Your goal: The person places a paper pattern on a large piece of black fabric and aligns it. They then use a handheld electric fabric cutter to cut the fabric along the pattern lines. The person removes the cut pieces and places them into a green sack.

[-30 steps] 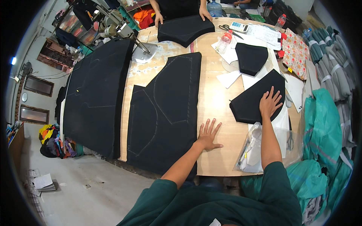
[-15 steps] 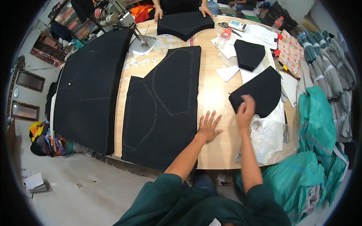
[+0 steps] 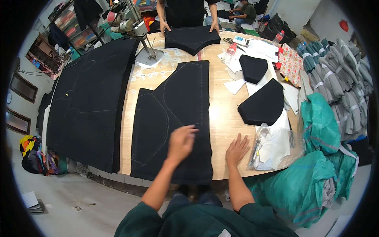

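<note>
A stack of black fabric (image 3: 158, 122) with pale chalk outlines lies on the wooden table before me. My left hand (image 3: 182, 143) is over its lower middle, fingers loosely bent and apart, holding nothing I can see; whether it touches the cloth I cannot tell. Flat on the bare wood to the right rests my right hand (image 3: 237, 150), fingers spread. Beyond it sit a larger cut black fabric piece (image 3: 262, 103) and a smaller black piece (image 3: 253, 68). A clear plastic bag (image 3: 272, 148) with white contents lies beside my right hand.
A long black fabric stack (image 3: 87, 102) covers the left side. An upright cutting machine (image 3: 148, 55) stands behind it. Across the table, a person's hands hold another black fabric stack (image 3: 192, 39). Scissors, a calculator (image 3: 241, 40) and papers lie far right; green sacks (image 3: 300, 189) stand at the right edge.
My left hand has moved from the bare wood onto the chalk-marked stack. My right hand has come down from the larger cut piece to lie flat on the table. The view has shifted.
</note>
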Action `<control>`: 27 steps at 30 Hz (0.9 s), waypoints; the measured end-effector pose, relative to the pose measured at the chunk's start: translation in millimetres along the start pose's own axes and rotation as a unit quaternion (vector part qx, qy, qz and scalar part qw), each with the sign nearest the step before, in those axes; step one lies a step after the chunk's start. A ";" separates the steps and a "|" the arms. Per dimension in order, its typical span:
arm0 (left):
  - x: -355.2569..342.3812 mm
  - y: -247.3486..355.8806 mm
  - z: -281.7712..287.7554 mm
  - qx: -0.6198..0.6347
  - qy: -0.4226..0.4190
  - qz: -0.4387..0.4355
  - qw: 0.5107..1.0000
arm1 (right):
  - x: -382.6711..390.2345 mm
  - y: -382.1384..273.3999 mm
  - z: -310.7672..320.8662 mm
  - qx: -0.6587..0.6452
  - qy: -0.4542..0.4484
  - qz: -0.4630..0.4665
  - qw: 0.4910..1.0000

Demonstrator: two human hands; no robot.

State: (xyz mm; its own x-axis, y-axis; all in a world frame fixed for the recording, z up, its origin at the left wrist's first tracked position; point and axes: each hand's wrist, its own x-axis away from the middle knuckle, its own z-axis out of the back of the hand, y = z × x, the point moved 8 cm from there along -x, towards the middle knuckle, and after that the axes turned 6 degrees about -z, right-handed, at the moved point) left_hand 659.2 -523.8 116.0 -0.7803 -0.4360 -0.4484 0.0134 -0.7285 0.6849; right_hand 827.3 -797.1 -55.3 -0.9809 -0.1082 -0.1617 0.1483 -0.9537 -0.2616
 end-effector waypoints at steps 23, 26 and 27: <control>196.0 -278.5 217.7 -0.256 0.064 0.201 0.943 | -3.5 8.2 -31.0 0.138 0.071 0.067 0.986; 196.4 -279.7 222.3 -0.267 0.048 0.216 0.938 | 0.1 6.9 -34.9 0.149 0.059 0.047 0.986; 197.6 -277.4 220.7 -0.269 0.043 0.229 0.935 | -0.3 7.0 -31.1 0.151 0.055 0.037 0.986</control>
State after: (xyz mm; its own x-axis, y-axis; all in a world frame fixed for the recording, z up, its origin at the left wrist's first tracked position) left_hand 363.3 -291.2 -35.9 -0.5630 -0.7907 -0.2404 0.6637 -0.6059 0.4386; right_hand 832.5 -795.0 -86.7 -0.9464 -0.1657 -0.2771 0.1585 -0.9862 0.0482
